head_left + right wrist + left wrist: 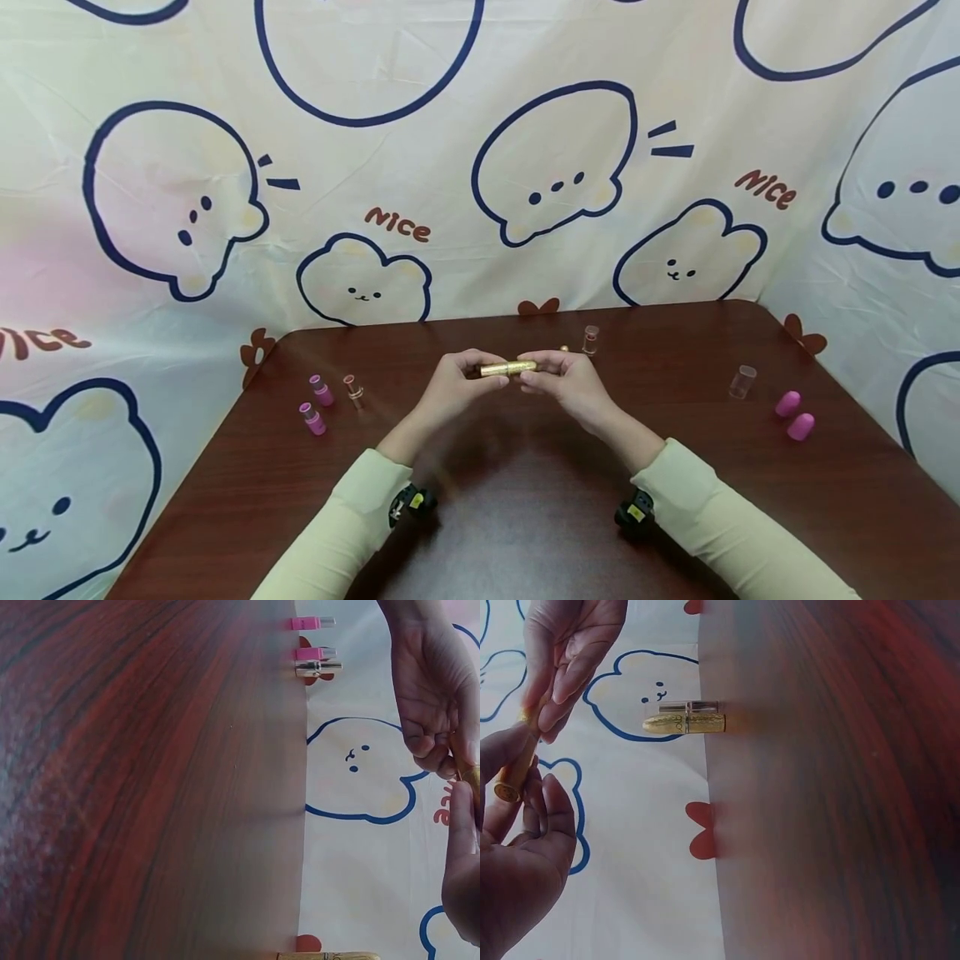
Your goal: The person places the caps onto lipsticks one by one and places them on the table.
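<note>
You are holding a gold lipstick tube (495, 369) level above the desk (517, 533), your left hand (450, 386) pinching one end and your right hand (579, 388) the other, probably to steady both halves in line. Each grip is sitting narrow, thumb and fingers pressing the tube. Two pink lipstick bases (322, 391) are standing at left and two pink caps (801, 427) at right, apparently sorted by part. Both your forearms are reaching forward and angling inward, fingertips nearly meeting mid-tube.
</note>
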{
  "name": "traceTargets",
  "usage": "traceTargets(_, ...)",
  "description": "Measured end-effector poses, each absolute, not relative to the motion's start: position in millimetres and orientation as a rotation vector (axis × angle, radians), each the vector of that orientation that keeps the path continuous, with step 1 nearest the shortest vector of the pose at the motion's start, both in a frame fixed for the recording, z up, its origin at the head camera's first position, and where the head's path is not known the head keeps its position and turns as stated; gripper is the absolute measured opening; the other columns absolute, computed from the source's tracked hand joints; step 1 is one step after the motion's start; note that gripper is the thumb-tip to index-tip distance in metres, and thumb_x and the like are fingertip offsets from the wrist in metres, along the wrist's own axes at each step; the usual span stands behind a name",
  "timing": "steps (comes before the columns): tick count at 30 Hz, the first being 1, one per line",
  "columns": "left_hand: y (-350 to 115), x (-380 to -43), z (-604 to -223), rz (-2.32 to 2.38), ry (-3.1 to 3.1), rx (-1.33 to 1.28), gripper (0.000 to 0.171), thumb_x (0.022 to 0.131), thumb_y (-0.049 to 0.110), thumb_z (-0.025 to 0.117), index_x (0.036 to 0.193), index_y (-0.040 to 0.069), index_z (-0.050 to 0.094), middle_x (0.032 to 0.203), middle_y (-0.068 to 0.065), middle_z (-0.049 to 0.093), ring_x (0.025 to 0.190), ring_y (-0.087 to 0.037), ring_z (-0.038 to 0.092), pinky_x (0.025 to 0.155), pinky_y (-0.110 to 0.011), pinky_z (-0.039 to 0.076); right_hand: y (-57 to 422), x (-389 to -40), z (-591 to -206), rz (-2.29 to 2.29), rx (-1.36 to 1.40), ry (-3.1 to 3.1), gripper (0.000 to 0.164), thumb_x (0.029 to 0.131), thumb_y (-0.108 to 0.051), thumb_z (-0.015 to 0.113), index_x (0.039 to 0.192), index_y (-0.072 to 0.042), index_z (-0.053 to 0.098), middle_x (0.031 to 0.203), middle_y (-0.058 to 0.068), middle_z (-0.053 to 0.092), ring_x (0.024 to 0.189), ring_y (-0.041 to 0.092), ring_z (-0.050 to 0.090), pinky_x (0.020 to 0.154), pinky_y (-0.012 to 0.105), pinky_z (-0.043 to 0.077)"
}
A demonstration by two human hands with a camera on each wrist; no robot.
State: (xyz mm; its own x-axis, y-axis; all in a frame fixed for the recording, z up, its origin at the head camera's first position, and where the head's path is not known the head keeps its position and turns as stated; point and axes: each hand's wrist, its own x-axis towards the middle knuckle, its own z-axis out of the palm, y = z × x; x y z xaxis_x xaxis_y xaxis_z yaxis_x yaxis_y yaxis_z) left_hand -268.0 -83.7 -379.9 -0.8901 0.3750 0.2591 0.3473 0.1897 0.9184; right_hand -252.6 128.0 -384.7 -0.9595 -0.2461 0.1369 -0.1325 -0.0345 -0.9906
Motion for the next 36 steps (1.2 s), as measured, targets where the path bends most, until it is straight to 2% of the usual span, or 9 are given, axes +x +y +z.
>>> traceTargets(8,-90,-267,-381,1.837,2.421,0.705,0.022,0.086,0.01,0.075,0.106,0.004,0.071,0.096,-0.007,0.067,0.081,-0.021,0.055,0.067,-0.025,0.047,123,-256,-381,-2.141,-0.451,2.123,0.031,0.089,-0.005,0.07,0.118,0.005,0.065,0.107,0.018,0.068,0.099,0.038,0.066,0.087,0.054,0.047)
traceTargets(13,-98,-265,-383,1.83,2.441,0.655,0.025,0.085,0.013,0.076,0.108,0.005,0.071,0.094,-0.006,0.067,0.082,-0.022,0.056,0.068,-0.026,0.048,120,-258,-378,-2.123,-0.477,2.148,0.029,0.089,-0.005,0.069,0.116,0.005,0.065,0.106,0.018,0.068,0.098,0.038,0.066,0.085,0.049,0.05)
traceTargets(19,-111,-258,-378,1.79,2.476,0.57,0.029,0.086,0.006,0.073,0.113,-0.005,0.066,0.098,-0.016,0.067,0.088,-0.026,0.059,0.071,-0.025,0.049,118,-262,-375,-2.125,-0.463,2.197,0.026,0.09,-0.003,0.068,0.114,0.006,0.065,0.103,0.02,0.068,0.096,0.038,0.066,0.084,0.051,0.05)
traceTargets(22,-122,-263,-387,1.779,2.496,0.54,0.031,0.087,0.009,0.074,0.114,-0.005,0.066,0.101,-0.016,0.068,0.089,-0.024,0.059,0.071,-0.026,0.049,118,-266,-374,-2.111,-0.447,2.227,0.025,0.09,-0.004,0.069,0.112,0.005,0.065,0.103,0.021,0.068,0.096,0.038,0.066,0.084,0.051,0.05)
traceTargets(26,-135,-261,-390,1.739,2.528,0.51,0.031,0.086,0.013,0.075,0.113,-0.001,0.068,0.097,-0.009,0.068,0.087,-0.021,0.06,0.071,-0.026,0.05,118,-272,-372,-2.056,-0.426,2.307,0.023,0.09,-0.006,0.069,0.11,0.004,0.066,0.099,0.019,0.07,0.097,0.041,0.065,0.081,0.048,0.052)
traceTargets(30,-147,-258,-390,1.689,2.551,0.467,0.031,0.087,0.014,0.074,0.113,-0.002,0.068,0.096,-0.008,0.068,0.086,-0.022,0.059,0.071,-0.026,0.05,119,-278,-372,-1.943,-0.405,2.473,0.022,0.09,-0.008,0.07,0.109,0.002,0.067,0.094,0.014,0.071,0.093,0.039,0.067,0.077,0.045,0.054)
traceTargets(36,-167,-249,-393,1.599,2.575,0.388,0.035,0.088,0.019,0.073,0.116,-0.001,0.066,0.104,-0.009,0.068,0.09,-0.023,0.06,0.078,-0.029,0.05,117,-283,-376,-1.685,-0.402,2.81,0.022,0.088,-0.013,0.072,0.107,-0.002,0.07,0.092,0.007,0.072,0.079,0.025,0.07,0.068,0.033,0.056)
